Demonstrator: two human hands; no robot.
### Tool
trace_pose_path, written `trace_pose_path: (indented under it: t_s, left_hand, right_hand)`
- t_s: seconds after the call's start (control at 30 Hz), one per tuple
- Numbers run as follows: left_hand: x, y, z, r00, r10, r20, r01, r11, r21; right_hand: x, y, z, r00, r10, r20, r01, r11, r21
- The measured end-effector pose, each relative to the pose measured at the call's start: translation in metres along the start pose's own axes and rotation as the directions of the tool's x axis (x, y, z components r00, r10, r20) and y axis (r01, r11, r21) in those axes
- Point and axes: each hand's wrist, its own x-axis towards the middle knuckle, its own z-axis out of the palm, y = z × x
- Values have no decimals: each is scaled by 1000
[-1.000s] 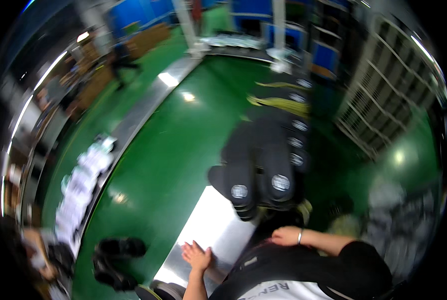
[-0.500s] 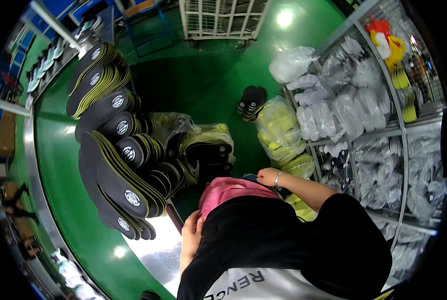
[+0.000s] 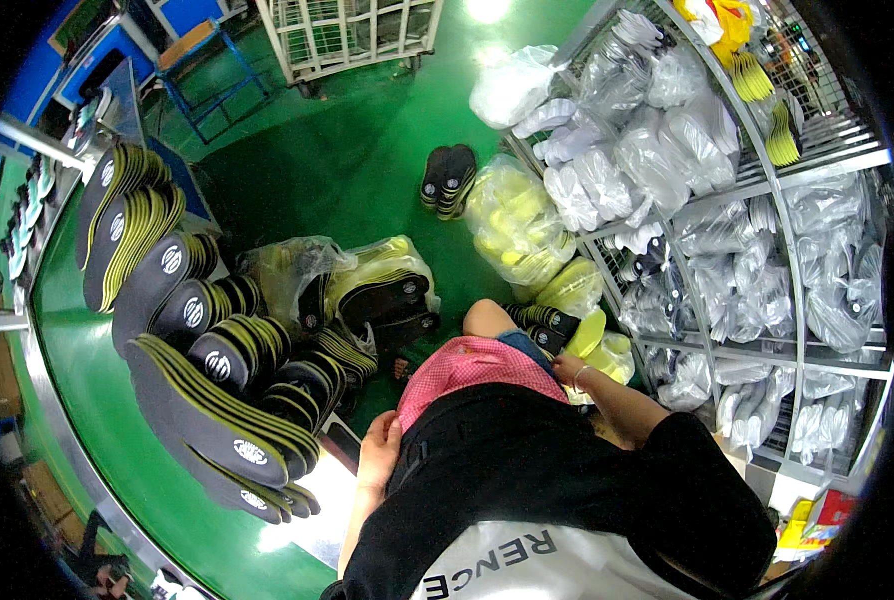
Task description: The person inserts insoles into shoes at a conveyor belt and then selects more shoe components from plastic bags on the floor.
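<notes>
A pink checked apron point(image 3: 477, 372) lies over my lap, below my black shirt. My left hand point(image 3: 379, 447) is closed on its left edge. At the opposite edge, beside blue denim, my right hand point(image 3: 571, 372) has its fingers pinched together on the apron, a bracelet round the wrist; the fingertips are partly hidden. To the left, large stacks of black insoles point(image 3: 229, 440) with yellow-green edges and white round prints lean together. More black insoles point(image 3: 392, 300) lie partly inside a clear plastic bag point(image 3: 297, 270) ahead of me.
A metal rack point(image 3: 777, 235) with bagged pale insoles point(image 3: 702, 150) stands on the right. Beside it sits a clear bag of yellow insoles point(image 3: 515, 220). A small insole stack point(image 3: 449, 180) rests on the green floor point(image 3: 337, 190). Farther off are a white wire cart point(image 3: 352, 35) and a blue-framed stool point(image 3: 207, 75).
The view has shifted, so the rack shows more fully and a bare knee has come into sight beyond the apron. Both hands remain at the apron's edges.
</notes>
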Motion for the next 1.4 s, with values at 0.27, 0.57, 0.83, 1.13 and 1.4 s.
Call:
trace_pose_path:
  t_s: [0.27, 0.57, 0.83, 1.13, 1.4]
  left_hand:
    - [61, 30, 34, 994, -106, -4, 106, 992, -66]
    - [156, 116, 55, 956, -289, -55, 275, 944, -181]
    - [229, 123, 30, 818, -571, -68, 463, 725, -509]
    - [368, 244, -3, 921, -382, 78, 358, 909, 215]
    - [616, 400, -97, 895, -445, 33, 446, 888, -117]
  right_hand:
    - [41, 49, -35, 988, 78, 135, -131, 887, 443]
    - [132, 97, -180, 972, 86, 218, -207, 751, 627]
    - [170, 158, -264, 934, 285, 216, -227, 4, 974]
    - [207, 127, -458, 417, 554, -720, 285, 673, 683]
    - [194, 130, -710, -509, 326, -797, 70, 938, 339]
